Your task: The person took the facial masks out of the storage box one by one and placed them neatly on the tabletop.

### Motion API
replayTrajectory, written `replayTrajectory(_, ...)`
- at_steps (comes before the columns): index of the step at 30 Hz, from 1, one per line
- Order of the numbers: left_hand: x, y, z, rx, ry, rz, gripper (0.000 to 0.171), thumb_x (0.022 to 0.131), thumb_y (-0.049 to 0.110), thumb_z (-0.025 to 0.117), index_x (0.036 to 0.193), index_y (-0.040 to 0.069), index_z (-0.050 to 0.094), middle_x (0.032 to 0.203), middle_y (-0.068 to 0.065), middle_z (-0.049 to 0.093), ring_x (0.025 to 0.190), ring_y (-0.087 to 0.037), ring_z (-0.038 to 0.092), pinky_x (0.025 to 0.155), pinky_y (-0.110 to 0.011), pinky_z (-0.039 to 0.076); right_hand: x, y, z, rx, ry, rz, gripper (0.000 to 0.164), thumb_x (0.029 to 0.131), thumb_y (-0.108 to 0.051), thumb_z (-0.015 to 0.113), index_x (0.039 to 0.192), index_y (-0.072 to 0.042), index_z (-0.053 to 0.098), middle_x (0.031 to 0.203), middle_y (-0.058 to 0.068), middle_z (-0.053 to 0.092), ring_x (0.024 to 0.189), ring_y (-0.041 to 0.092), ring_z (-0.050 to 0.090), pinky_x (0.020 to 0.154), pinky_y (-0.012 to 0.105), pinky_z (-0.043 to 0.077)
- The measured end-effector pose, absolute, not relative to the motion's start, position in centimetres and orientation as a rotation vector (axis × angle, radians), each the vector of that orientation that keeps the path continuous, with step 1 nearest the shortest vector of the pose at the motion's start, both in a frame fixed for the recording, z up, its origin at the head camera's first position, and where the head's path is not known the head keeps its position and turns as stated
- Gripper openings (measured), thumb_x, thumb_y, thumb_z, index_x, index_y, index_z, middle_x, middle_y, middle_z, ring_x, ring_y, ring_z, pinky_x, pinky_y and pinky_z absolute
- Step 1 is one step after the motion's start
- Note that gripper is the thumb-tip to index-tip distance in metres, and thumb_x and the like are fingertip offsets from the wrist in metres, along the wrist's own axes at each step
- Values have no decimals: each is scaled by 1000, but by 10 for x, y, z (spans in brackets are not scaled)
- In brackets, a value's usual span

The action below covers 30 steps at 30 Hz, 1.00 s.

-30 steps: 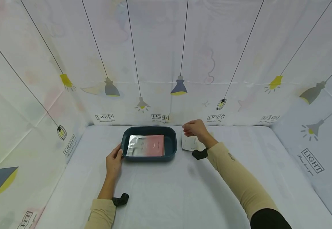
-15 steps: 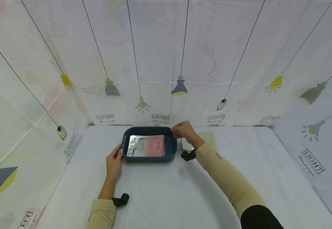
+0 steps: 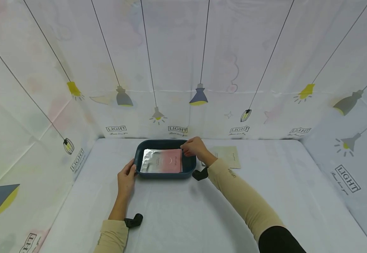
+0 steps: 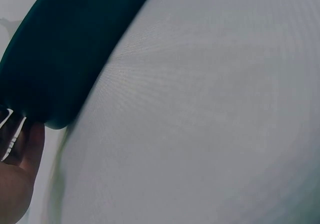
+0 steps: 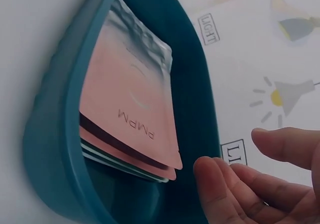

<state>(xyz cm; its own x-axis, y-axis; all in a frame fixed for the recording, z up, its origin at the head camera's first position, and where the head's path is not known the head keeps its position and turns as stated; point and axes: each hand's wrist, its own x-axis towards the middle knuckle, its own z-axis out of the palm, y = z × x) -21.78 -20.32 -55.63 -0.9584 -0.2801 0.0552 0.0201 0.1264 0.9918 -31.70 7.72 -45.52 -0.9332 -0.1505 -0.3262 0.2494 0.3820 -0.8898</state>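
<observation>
A dark teal tray (image 3: pixel 164 144) stands near the back of the table. Inside lies a stack of foil sachets (image 3: pixel 161 161), the top one fading from silver to pink and printed PMPM. At the tray's left end my left hand (image 3: pixel 126 179) touches the outer wall with thumb and fingers; the left wrist view shows its fingers (image 4: pixel 32 144) fairly straight. Over the tray's right end hovers my right hand (image 3: pixel 194 147), thumb and fingertips apart with nothing between them, just off the stack's right edge. Several sachet edges (image 5: pixel 132 166) fan out below the top one.
To the right of the tray a pale yellow-green sachet (image 3: pixel 229 156) lies flat, partly covered by my right wrist. White cloth covers the table (image 3: pixel 170 211). Behind it hangs a lamp-patterned curtain (image 3: pixel 177 70).
My right hand has moved left, from above the pale sachets to over the tray's right end, uncovering more of the yellow-green sachet. My left hand and the tray have stayed put.
</observation>
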Motion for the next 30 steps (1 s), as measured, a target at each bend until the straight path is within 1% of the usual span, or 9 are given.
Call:
replayTrajectory(3, -218, -203, -557, 243, -2173, -1898, 43, 103, 24, 48, 142, 4, 49, 144, -14, 52, 126, -28, 55, 82, -6, 50, -315, 72, -457, 70, 2285, -1554, 27, 90, -11, 67, 109, 7, 67, 107, 25, 69, 90, 32, 71, 82, 39, 60)
replayTrajectory(6, -218, -204, -557, 251, -2176, -1895, 42, 104, 23, 48, 142, 5, 49, 145, -13, 52, 127, -26, 55, 83, -5, 50, -313, 67, -459, 65, 2278, -1512, 27, 90, -11, 66, 110, 8, 67, 110, 25, 69, 96, 35, 70, 87, 42, 58)
replayTrajectory(8, -218, -204, -557, 251, -2173, -1904, 42, 104, 22, 48, 142, 4, 49, 145, -13, 51, 127, -26, 55, 84, -7, 50, -311, 63, -460, 69, 2285, -1464, 28, 91, -12, 67, 111, 7, 67, 110, 25, 69, 96, 35, 70, 89, 43, 57)
replayTrajectory(10, -215, -202, -548, 253, -2183, -1922, 42, 104, 19, 46, 142, 1, 47, 146, -17, 49, 128, -29, 53, 90, -16, 52, -310, 60, -461, 82, 2293, -1417, 30, 91, -14, 67, 112, 7, 66, 110, 23, 68, 94, 34, 70, 90, 43, 57)
replayTrajectory(13, -214, -202, -545, 256, -2177, -1957, 42, 104, 17, 46, 143, 0, 46, 147, -19, 48, 129, -32, 52, 95, -26, 51, -308, 56, -464, 79, 2310, -1367, 33, 90, -14, 68, 114, 8, 64, 105, 22, 70, 89, 32, 72, 84, 41, 59)
replayTrajectory(15, -213, -201, -544, 263, -2180, -1961, 43, 104, 17, 46, 143, 0, 45, 147, -19, 48, 130, -32, 52, 96, -27, 51, -307, 54, -467, 66, 2333, -1328, 30, 89, -13, 68, 111, 8, 65, 101, 23, 71, 83, 31, 72, 80, 41, 60)
replayTrajectory(20, -217, -203, -557, 267, -2178, -1916, 43, 104, 22, 47, 142, 4, 48, 145, -16, 51, 127, -29, 54, 85, -8, 51, -304, 49, -476, 76, 2404, -1196, 19, 87, -11, 70, 97, 4, 67, 86, 19, 72, 68, 27, 71, 70, 37, 61)
replayTrajectory(23, -217, -203, -557, 268, -2183, -1899, 43, 104, 24, 47, 142, 5, 48, 145, -15, 51, 126, -28, 54, 83, -6, 50, -304, 45, -479, 97, 2426, -1143, 18, 87, -11, 70, 98, 1, 65, 83, 15, 70, 63, 24, 70, 64, 34, 61)
replayTrajectory(30, -219, -203, -557, 255, -2177, -1907, 42, 103, 22, 48, 141, 3, 49, 144, -16, 52, 125, -29, 55, 81, -6, 50, -303, 37, -484, 141, 2453, -1158, 15, 87, -9, 70, 97, 2, 66, 78, 15, 71, 57, 21, 68, 56, 32, 59)
